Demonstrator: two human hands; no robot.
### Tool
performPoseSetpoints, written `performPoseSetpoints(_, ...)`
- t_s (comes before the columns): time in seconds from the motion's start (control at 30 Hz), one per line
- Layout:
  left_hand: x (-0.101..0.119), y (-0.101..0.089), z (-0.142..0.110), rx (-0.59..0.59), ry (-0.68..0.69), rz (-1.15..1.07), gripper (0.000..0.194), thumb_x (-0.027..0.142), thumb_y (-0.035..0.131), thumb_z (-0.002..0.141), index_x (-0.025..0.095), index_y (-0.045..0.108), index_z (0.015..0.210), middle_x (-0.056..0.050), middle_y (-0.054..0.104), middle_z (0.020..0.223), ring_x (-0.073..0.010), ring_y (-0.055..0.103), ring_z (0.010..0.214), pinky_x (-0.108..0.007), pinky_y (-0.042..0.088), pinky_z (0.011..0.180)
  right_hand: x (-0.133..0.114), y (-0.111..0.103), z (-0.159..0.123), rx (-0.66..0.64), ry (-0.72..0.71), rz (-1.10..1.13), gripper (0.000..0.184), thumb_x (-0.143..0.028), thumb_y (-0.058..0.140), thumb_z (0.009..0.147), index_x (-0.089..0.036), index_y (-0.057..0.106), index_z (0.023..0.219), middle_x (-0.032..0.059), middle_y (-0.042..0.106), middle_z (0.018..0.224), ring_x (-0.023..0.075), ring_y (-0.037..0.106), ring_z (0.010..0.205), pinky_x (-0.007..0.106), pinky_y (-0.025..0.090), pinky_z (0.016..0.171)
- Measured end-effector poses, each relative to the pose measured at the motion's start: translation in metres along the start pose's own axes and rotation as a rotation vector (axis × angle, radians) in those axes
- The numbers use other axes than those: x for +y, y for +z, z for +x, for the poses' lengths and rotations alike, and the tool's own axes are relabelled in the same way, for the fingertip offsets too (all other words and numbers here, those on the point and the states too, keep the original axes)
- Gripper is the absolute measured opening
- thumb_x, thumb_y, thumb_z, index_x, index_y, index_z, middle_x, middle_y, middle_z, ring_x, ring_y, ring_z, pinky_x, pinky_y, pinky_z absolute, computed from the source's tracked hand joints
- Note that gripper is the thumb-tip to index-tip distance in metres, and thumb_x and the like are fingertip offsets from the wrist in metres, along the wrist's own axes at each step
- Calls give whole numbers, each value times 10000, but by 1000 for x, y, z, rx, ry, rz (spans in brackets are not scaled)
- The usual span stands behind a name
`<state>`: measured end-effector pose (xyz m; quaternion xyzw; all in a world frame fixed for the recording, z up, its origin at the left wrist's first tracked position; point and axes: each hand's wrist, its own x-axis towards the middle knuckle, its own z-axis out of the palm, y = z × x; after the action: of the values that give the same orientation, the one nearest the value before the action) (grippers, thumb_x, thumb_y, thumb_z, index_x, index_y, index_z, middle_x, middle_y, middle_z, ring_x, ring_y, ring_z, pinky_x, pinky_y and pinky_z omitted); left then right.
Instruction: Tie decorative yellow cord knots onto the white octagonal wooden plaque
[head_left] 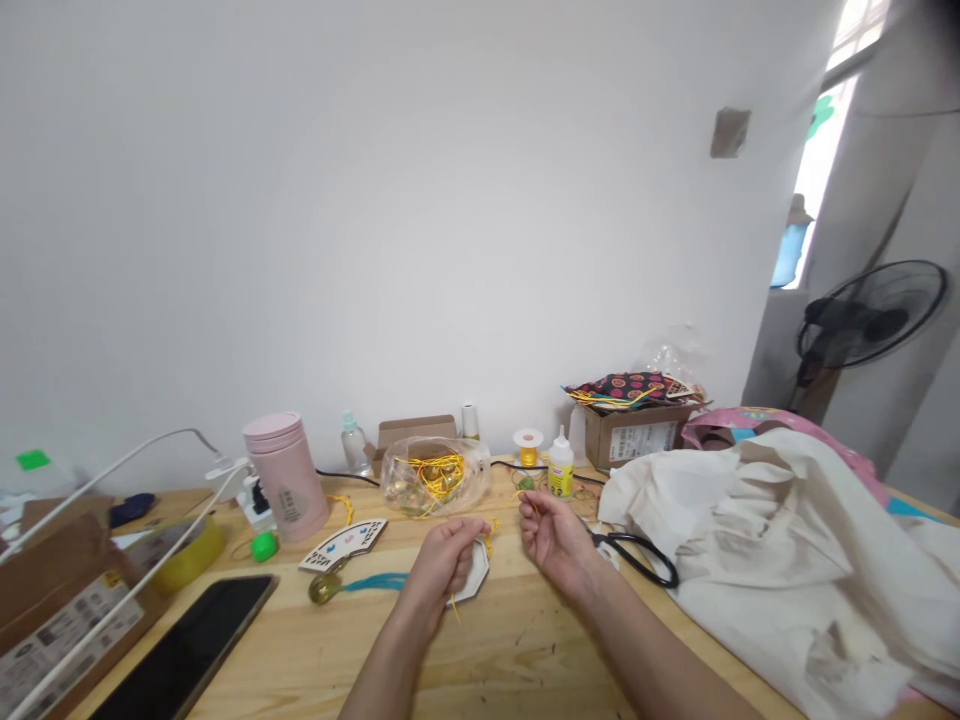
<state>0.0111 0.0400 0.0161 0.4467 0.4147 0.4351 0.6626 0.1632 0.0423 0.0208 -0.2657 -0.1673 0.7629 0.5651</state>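
Note:
Above the wooden table, my left hand is closed in a pinch on a thin yellow cord. Behind its fingers shows part of a white, dark-edged flat piece with angled corners; whether the hand holds it too I cannot tell. My right hand, a little apart, pinches a yellow strand near its fingertips. Left of my left hand lie a blue tassel, a round olive-gold bead and a fan-shaped patterned piece. Black-handled scissors lie beside my right wrist, their blades mostly hidden.
Behind my hands stand a bag of yellow cords, a yellow thread spool and a glue bottle. A pink cup, phone and tape roll are left. White cloth and a carton occupy the right.

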Motion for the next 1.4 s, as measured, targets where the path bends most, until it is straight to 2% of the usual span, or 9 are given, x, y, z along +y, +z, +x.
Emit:
performPoseSetpoints(0.47,-2,0,2,-23,-20,16,293,382,629,549,125,521,637,145,202,323,13,100,265,-125,34,274,0,1,-1,6,-2,-13,51,-171,538,628,-129,532,655,-73,440,446,4,354,348,106,285,343)
performPoseSetpoints(0.57,-3,1,5,29,11,28,313,406,621,547,122,523,635,134,246,332,6,183,260,-113,120,266,0,1,-1,5,-9,-21,54,-176,535,630,-130,529,657,-75,437,447,3,350,349,108,282,346)
performPoseSetpoints(0.63,-4,1,7,100,44,51,338,422,604,558,114,538,680,103,348,369,-9,289,288,-112,208,281,0,2,-1,5,-13,-28,53,-180,532,630,-132,524,653,-76,435,449,3,351,351,109,279,348)
performPoseSetpoints(0.77,-6,0,9,220,102,122,393,370,623,544,108,550,828,16,530,564,-47,449,418,-120,304,321,1,1,-1,-1,-13,-52,60,-187,531,625,-133,516,645,-78,426,454,3,349,356,113,277,359)
performPoseSetpoints(0.9,-6,1,9,244,186,214,459,332,636,526,120,537,920,-7,565,658,-71,480,453,-138,317,318,2,1,-1,-7,-17,-96,78,-203,537,614,-134,509,638,-80,413,461,4,342,364,118,272,371)
performPoseSetpoints(1.03,0,6,4,268,251,249,412,337,642,504,118,567,845,-36,587,751,-97,506,514,-162,355,347,5,2,-2,-23,-44,-175,93,-216,543,604,-136,497,605,-71,423,492,8,350,388,129,275,392)
performPoseSetpoints(1.23,2,6,5,239,322,241,289,349,648,487,118,585,648,4,575,532,-111,505,480,-184,363,406,12,6,-5,-68,-83,-361,94,-222,514,591,-134,498,560,-49,443,495,29,360,407,157,273,409)
performPoseSetpoints(1.4,-4,0,9,263,304,389,260,357,606,540,127,608,661,15,570,445,-124,494,410,-215,363,422,13,5,-2,-15,-140,-547,137,-251,466,600,-138,493,525,-48,437,462,37,334,373,176,253,394)
